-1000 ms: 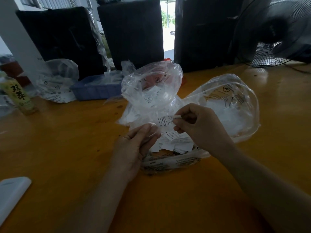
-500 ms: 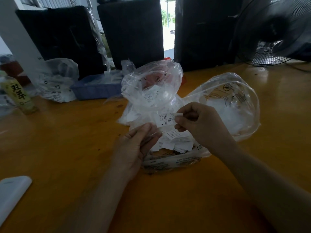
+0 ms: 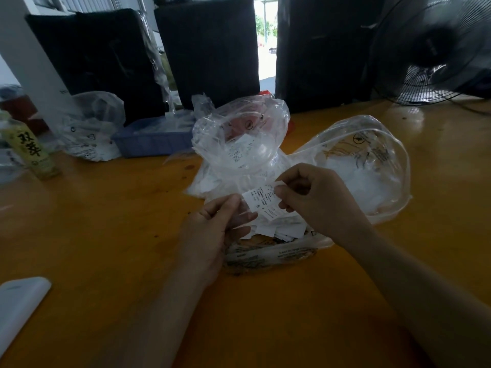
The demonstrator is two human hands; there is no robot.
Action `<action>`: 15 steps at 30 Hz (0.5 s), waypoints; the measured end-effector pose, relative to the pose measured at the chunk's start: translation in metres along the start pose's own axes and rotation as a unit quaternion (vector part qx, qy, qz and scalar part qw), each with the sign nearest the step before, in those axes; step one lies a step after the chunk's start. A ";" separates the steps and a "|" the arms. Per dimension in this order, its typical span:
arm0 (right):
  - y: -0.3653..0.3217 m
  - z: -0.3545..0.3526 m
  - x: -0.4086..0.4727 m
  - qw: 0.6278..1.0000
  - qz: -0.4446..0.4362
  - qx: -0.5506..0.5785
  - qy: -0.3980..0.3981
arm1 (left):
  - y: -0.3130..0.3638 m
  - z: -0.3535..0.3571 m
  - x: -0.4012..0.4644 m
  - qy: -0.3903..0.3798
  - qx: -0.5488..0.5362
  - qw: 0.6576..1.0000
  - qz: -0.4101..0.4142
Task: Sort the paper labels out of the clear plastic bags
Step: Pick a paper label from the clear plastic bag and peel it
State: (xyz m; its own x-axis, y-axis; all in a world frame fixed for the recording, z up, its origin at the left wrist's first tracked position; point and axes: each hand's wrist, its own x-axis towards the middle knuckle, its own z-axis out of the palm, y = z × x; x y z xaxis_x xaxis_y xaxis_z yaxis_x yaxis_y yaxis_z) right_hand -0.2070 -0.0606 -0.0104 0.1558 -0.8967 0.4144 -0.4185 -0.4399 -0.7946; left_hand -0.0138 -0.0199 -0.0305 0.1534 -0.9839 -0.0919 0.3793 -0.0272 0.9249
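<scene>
Right hand (image 3: 316, 200) pinches small white printed paper label (image 3: 261, 201) at its right edge, fingers curled. Left hand (image 3: 212, 232) pinches thin clear plastic sleeve (image 3: 243, 217) just left of label, above white label pile (image 3: 279, 229) on near crumpled clear bag (image 3: 268, 254).

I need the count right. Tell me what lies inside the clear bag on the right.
Inside the clear bag on the right lies a heap of white paper labels. Its printed film blurs them; their number and text cannot be read.

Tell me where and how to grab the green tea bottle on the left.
Grip the green tea bottle around its labelled body, coming from its right side. It looks upright, its right side faces bare table, and clutter crowds its left; its top is too blurred to judge.
</scene>
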 end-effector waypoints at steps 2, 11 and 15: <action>0.000 0.000 0.000 1.000 -0.005 -0.011 -0.007 | -0.001 0.000 0.000 0.005 0.002 1.000 -0.002; -0.001 0.000 0.000 0.999 -0.005 0.033 -0.018 | -0.003 -0.002 0.002 -0.015 0.022 0.999 0.019; -0.002 0.002 -0.001 0.997 0.009 0.073 -0.032 | -0.004 -0.001 0.001 -0.010 0.061 0.998 0.030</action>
State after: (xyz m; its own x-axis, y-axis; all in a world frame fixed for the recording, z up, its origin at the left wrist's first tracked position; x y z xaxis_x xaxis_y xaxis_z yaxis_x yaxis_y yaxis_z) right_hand -0.2049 -0.0591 -0.0100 0.2070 -0.9041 0.3737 -0.2887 -0.4215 -0.8597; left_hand -0.0138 -0.0201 -0.0347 0.1536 -0.9877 -0.0292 0.2551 0.0110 0.9669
